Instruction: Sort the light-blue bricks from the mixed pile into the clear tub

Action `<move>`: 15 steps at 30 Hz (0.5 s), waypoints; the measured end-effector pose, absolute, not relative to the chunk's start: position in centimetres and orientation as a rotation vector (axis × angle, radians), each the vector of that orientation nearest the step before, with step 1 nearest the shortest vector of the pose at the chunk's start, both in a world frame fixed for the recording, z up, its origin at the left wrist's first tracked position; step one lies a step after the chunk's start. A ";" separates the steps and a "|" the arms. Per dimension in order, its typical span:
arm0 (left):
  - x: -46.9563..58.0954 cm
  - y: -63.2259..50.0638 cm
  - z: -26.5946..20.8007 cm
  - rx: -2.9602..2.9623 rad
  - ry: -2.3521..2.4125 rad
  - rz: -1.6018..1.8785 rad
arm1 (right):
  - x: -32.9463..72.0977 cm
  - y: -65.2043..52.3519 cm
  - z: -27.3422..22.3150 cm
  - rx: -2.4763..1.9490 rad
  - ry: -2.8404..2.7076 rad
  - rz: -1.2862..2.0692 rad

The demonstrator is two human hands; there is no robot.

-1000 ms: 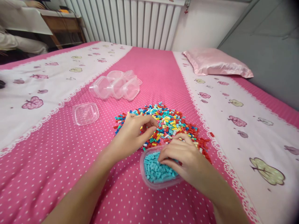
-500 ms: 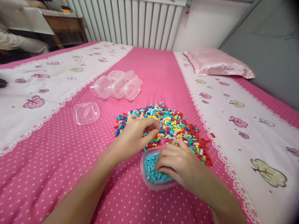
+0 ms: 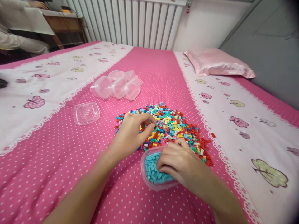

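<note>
A heap of small toy building bricks [image 3: 174,124] in red, blue, yellow, green, white and light blue lies on the bed. Over its left part is my left hand [image 3: 135,130], thumb and index finger pinched together; whatever may be between the tips is too small to make out. In front of the heap stands a clear plastic container [image 3: 144,177] filled with light-blue bricks [image 3: 154,169]. My right hand [image 3: 178,158] rests across its right side, fingers curled and closed over the bricks and rim. Its fingertips are partly hidden, so I cannot see what they hold.
Several clear containers [image 3: 116,85] lie clustered beyond the heap, and a clear lid [image 3: 87,113] lies to the left. A pink pillow [image 3: 217,62] is at the back right. A radiator [image 3: 130,23] stands behind the bed. A person's sleeve [image 3: 14,18] shows at a desk, far left.
My left hand has shifted slightly left and away from me, and its thumb and index finger have come together. My right hand has barely moved over the container.
</note>
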State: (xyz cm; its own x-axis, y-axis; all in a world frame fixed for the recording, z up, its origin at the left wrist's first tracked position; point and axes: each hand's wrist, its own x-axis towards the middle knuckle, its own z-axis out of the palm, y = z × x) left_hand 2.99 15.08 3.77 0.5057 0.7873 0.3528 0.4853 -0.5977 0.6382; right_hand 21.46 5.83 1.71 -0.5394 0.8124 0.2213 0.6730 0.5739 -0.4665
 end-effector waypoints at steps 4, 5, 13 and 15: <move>3.0 15.1 3.8 2.267 1.054 0.867 | 21.7 5.8 1.4 -1.186 -2.392 0.462; 3.0 15.1 3.8 2.267 1.054 0.868 | 21.8 5.7 1.3 -1.183 -2.391 0.466; 3.0 15.0 3.5 2.290 0.950 0.822 | 21.7 5.9 0.8 -1.179 -2.410 0.456; 2.9 14.9 3.5 2.310 0.901 0.795 | 21.7 6.0 0.9 -1.185 -2.410 0.443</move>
